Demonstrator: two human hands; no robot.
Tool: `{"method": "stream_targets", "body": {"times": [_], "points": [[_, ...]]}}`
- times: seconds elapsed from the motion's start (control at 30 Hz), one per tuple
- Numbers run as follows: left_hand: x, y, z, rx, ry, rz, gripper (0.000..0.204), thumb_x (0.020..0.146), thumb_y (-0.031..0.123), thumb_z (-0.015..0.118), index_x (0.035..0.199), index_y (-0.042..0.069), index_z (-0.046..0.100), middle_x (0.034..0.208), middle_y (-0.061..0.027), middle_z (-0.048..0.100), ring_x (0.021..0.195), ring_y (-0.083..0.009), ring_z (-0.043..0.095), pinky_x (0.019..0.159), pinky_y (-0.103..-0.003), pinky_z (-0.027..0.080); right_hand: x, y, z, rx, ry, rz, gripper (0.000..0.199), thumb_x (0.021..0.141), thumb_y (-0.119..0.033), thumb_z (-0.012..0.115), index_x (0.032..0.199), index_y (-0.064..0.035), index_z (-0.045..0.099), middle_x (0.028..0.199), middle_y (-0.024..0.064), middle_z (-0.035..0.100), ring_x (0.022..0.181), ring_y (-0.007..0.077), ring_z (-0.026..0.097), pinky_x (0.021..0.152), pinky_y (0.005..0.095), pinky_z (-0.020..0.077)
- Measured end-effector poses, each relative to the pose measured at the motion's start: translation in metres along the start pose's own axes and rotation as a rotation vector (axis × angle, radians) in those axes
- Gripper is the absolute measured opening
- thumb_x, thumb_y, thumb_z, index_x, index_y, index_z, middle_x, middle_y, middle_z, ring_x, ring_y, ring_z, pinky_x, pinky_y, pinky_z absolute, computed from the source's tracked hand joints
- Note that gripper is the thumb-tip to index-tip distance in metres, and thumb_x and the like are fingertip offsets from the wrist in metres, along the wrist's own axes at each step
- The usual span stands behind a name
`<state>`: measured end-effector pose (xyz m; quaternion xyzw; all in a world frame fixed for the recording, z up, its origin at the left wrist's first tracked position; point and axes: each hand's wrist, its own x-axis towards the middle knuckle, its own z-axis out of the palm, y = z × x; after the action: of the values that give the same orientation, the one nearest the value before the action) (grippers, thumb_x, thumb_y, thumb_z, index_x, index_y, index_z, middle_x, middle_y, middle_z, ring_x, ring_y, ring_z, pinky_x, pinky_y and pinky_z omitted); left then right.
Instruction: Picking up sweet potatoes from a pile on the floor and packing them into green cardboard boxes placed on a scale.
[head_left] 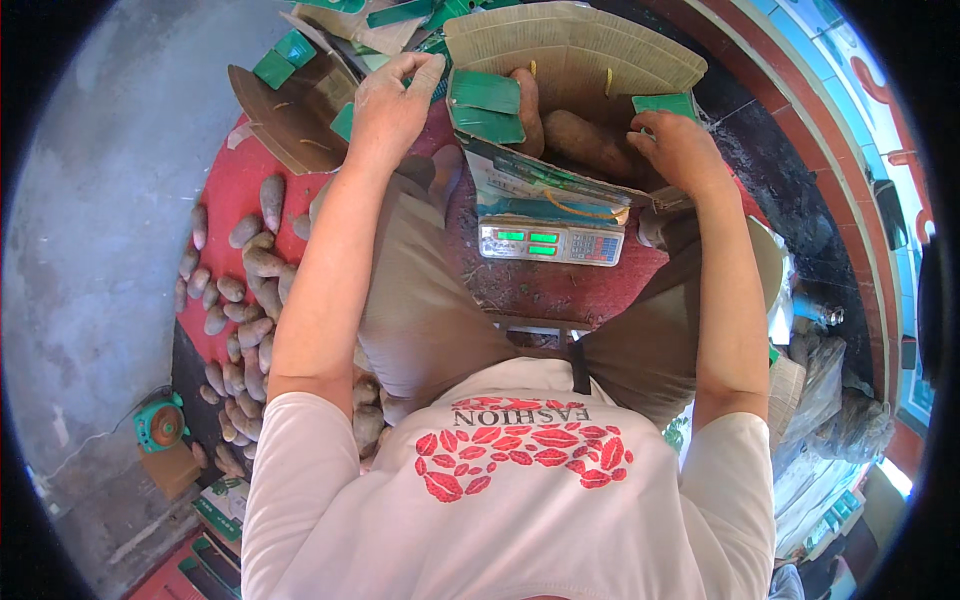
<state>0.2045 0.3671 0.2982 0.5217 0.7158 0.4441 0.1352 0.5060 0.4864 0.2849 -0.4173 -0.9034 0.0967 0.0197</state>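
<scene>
Two hands up top of the head view, both at the cardboard box (570, 60) that sits on the scale (552, 242), upper centre of frame. Right hand (680, 150) is closer: it rests on the box's right rim, fingers curled at a green flap (664, 103), grip not clear. Left hand (392, 108) hangs just left of the box, fingers bunched loosely, holding nothing I can make out. Inside the box lie sweet potatoes (585, 143), long axis running upper left to lower right, just left of the right hand. More loose sweet potatoes in a pile (240, 300) at left, well apart from both hands. Box floor mostly hidden by flaps; scale platform hidden under the box; fingertips hard to read.
</scene>
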Motion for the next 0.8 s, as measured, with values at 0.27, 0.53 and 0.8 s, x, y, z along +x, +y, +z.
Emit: {"method": "stream_targets", "body": {"times": [0.27,0.53,0.8], "points": [[-0.0001,-0.0003,0.0007,0.012,-0.014,-0.019,0.039,0.087,0.038,0.057,0.099,0.003,0.066,0.096,-0.0159,0.067,0.092,-0.0303,0.062,0.083,-0.036,0.046,-0.0024,-0.0056,-0.0060,0.021,-0.031,0.027,0.026,0.085,-0.027,0.060,0.100,-0.0074,0.066,0.094,0.0193,0.065,0.091,0.0373,0.061,0.080,0.0446,0.0478],[-0.0010,0.0041,0.0023,0.036,-0.023,-0.020,0.032,0.092,0.031,0.056,0.101,0.003,0.067,0.090,-0.0058,0.066,0.086,-0.0124,0.057,0.081,-0.028,0.043,-0.0011,0.0017,0.0011,-0.023,-0.060,0.014,0.026,0.086,-0.031,0.057,0.099,-0.0105,0.067,0.096,0.0154,0.066,0.094,0.0333,0.062,0.080,0.0448,0.0486],[-0.0003,0.0038,0.0027,0.042,-0.022,-0.030,0.033,0.092,0.033,0.055,0.101,0.003,0.067,0.090,-0.0055,0.066,0.085,-0.0125,0.057,0.080,-0.028,0.043,-0.0044,-0.0029,-0.0026,0.014,-0.153,0.050,0.027,0.085,-0.031,0.058,0.100,-0.0101,0.066,0.099,0.0165,0.065,0.095,0.0345,0.061,0.082,0.0450,0.0479]]}}
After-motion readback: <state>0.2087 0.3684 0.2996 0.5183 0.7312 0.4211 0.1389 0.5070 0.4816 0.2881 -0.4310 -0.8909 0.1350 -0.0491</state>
